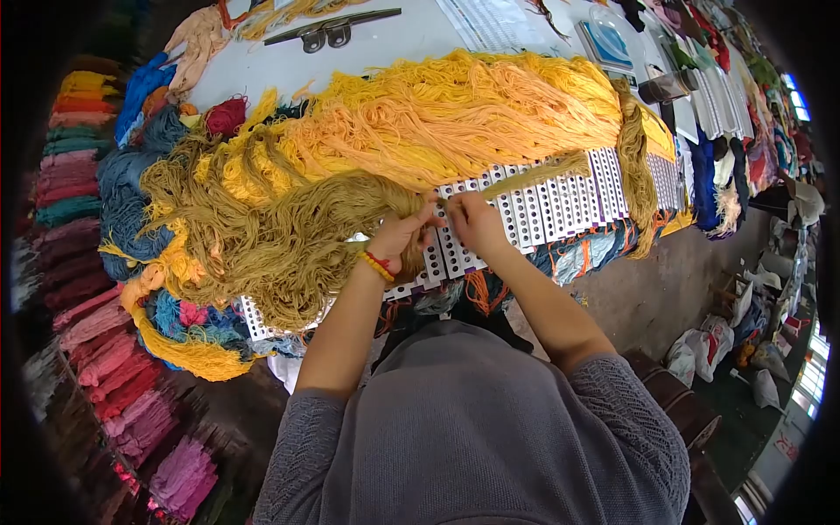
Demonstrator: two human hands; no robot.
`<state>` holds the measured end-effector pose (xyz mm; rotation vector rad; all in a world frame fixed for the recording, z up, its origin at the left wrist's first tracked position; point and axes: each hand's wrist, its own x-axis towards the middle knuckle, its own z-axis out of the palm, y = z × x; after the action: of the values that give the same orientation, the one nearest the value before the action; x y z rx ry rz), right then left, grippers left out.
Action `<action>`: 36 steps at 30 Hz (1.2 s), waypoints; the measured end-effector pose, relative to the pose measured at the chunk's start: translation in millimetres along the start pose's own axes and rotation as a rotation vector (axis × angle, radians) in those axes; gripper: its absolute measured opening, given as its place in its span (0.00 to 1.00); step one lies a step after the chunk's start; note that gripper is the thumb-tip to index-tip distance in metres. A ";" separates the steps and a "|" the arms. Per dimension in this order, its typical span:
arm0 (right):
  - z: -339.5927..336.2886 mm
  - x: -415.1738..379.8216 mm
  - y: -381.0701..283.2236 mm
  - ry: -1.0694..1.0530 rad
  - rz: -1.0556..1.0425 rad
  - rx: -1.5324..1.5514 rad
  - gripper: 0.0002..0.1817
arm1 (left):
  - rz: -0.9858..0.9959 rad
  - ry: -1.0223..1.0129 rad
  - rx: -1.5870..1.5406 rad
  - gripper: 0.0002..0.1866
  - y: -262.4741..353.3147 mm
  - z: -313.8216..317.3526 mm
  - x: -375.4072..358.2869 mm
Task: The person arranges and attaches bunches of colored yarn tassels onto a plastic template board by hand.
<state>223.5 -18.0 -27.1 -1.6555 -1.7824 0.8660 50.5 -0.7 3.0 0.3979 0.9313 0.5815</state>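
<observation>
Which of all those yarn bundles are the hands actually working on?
The olive-gold bundle: left hand grips it, right hand pinches a strand. The bright yellow yarn lies untouched behind.

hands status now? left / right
Left hand: closed on a bunch of mustard yarn.
Right hand: pinching a yarn strand over the white hole card.

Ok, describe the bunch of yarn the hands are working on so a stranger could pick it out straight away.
Start at the white table heaped with yarn, then find the long white perforated card along its near edge. The left hand and right hand meet there on the olive-mustard wool bundle. It is duller and browner than the bright yellow-orange yarn heap behind it.
</observation>
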 end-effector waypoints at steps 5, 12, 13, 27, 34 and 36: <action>-10.0 1.6 -22.6 -0.003 -0.162 -0.254 0.14 | -0.028 -0.003 -0.098 0.15 -16.0 -5.9 20.1; 0.4 16.5 -14.5 -0.048 -0.166 -0.423 0.25 | 0.107 0.386 -0.140 0.10 -26.8 -18.7 7.8; 1.4 16.7 -12.7 -0.046 -0.179 -0.411 0.24 | 0.077 0.337 -0.246 0.10 -26.3 -29.4 8.8; 6.6 16.1 -9.9 -0.042 -0.140 -0.443 0.22 | 0.692 0.863 0.142 0.05 196.7 -258.0 -195.4; 60.1 23.5 -54.5 -0.191 -0.621 -0.442 0.15 | 0.804 0.519 0.221 0.08 271.2 -304.4 -306.4; 85.5 37.9 -78.2 -0.368 -0.665 -0.576 0.13 | 0.964 0.794 0.037 0.07 270.0 -223.8 -281.9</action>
<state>104.9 9.7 -22.9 -1.0729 -2.7997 0.3731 -346.3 50.0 209.1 0.6705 1.4937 1.6838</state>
